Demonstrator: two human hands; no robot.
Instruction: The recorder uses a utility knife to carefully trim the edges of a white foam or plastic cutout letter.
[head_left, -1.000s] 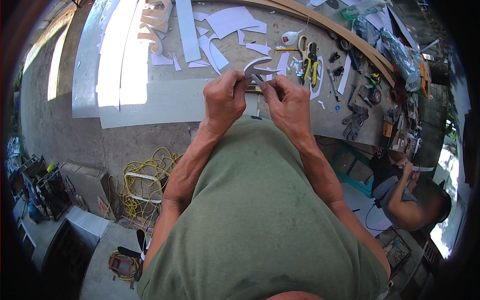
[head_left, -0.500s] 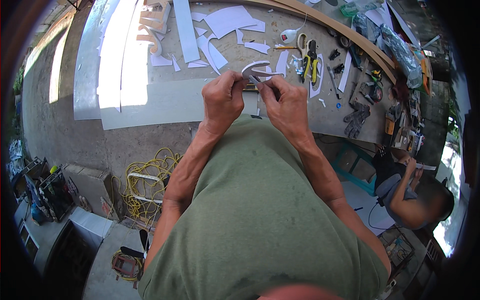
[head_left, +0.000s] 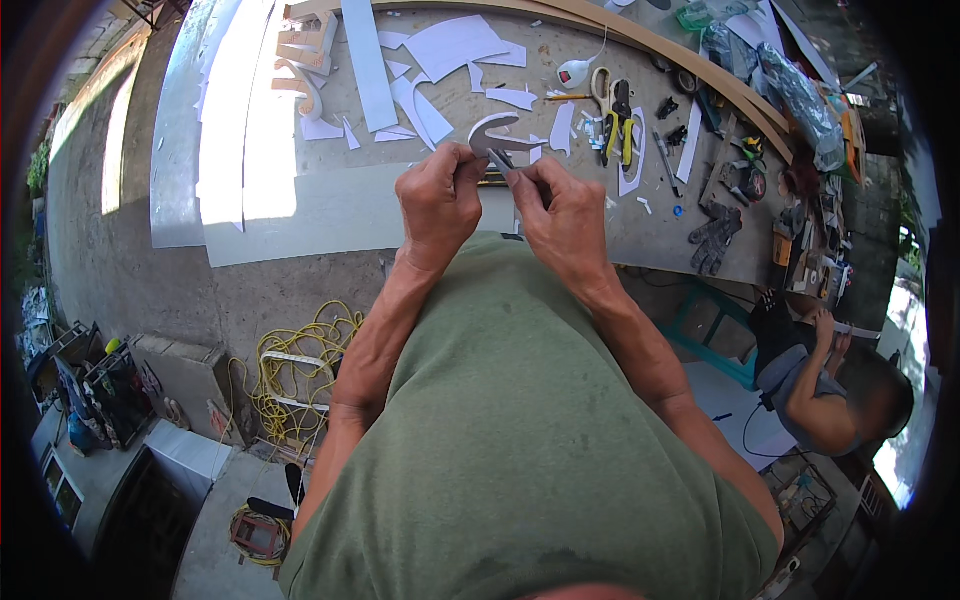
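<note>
Left grip [head_left: 438, 205] pinches curved piece [head_left: 482, 138] — right grip [head_left: 562, 215] pinches small grey object [head_left: 502, 161]

A workshop: snips [head_left: 621, 100], a glove [head_left: 712, 240], cut scraps [head_left: 458, 42] on a worktable [head_left: 655, 238]

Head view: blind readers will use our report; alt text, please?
A person's left hand holds a curved, pale piece and right hand pinches a slim grey object beside it, over a workbench strewn with white cut pieces, scissors and yellow-handled snips, with another person nearby.
</note>
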